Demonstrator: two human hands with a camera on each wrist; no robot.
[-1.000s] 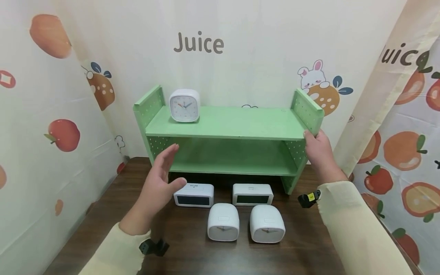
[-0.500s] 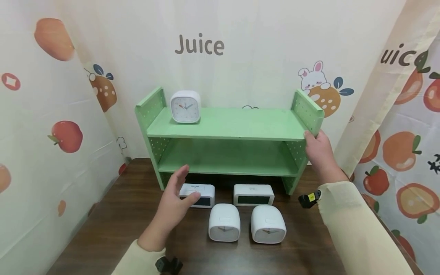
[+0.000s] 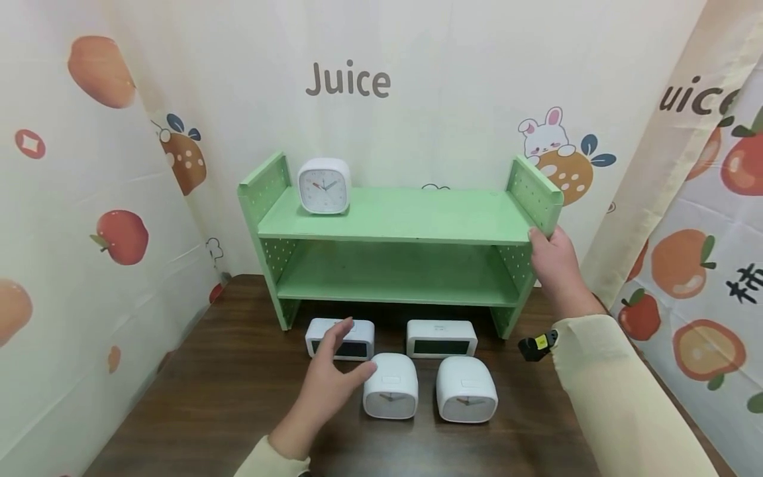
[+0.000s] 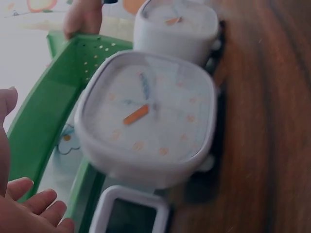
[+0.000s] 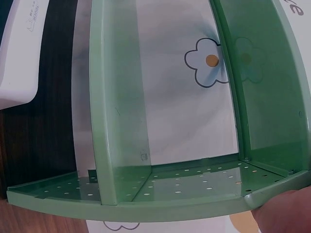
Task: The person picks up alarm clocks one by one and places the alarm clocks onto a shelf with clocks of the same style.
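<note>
My left hand (image 3: 324, 384), thumb and fingers spread apart, hovers over the table just left of a white rounded alarm clock (image 3: 390, 387). In the left wrist view that analog clock (image 4: 150, 121) has an orange hand on its dial, and the open fingers (image 4: 43, 206) are to its left. My right hand (image 3: 556, 265) grips the right side panel of a green two-tier shelf (image 3: 387, 271). Its thumb lies on the panel's front edge; the other fingers are mostly hidden. In the right wrist view part of this hand (image 5: 284, 213) shows at the panel edge.
Another white rounded clock (image 3: 467, 391) stands at the right. Two white digital clocks, a left one (image 3: 354, 331) and a right one (image 3: 441, 338), sit behind, before the shelf's foot. A square white alarm clock (image 3: 324, 187) stands on the top tier. Printed curtains (image 3: 453, 99) enclose the table (image 3: 197, 391).
My left hand has moved down and right, from in front of the shelf to beside the front left rounded clock. The right hand stays on the shelf panel.
</note>
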